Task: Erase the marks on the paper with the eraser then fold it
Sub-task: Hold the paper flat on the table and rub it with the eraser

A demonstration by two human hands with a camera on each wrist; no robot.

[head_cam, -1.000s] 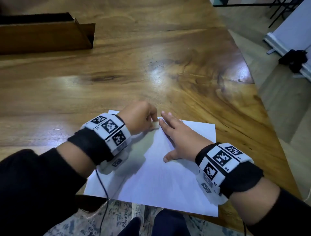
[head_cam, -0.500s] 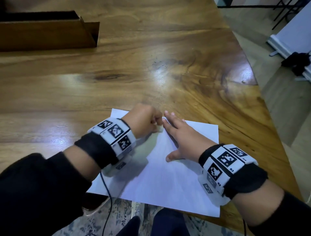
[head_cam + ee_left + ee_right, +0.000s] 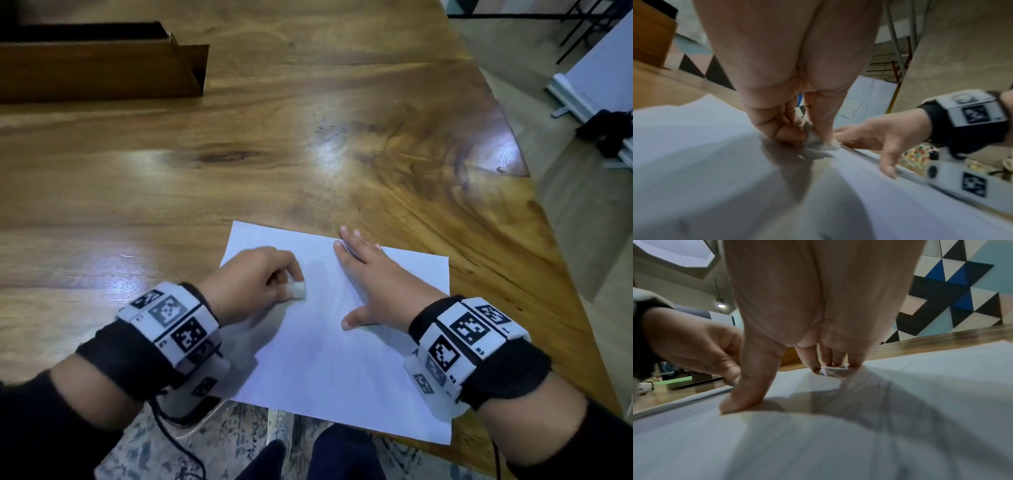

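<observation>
Paper (image 3: 342,359) lies at the wooden desk's (image 3: 308,137) near edge, a brown box (image 3: 102,72) at its far left. Left hand (image 3: 253,284) pinches the eraser (image 3: 297,290) onto the sheet; right hand (image 3: 380,284) presses it flat, fingers straight. Patterned rug (image 3: 212,442) shows below.

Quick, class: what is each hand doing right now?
Left hand: pinches the eraser against the paper.
Right hand: open, fingers flat on the paper.

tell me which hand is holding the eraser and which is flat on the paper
The left hand pinches the white eraser in curled fingers; the right hand lies flat, fingers straight, pressing the paper down.
</observation>
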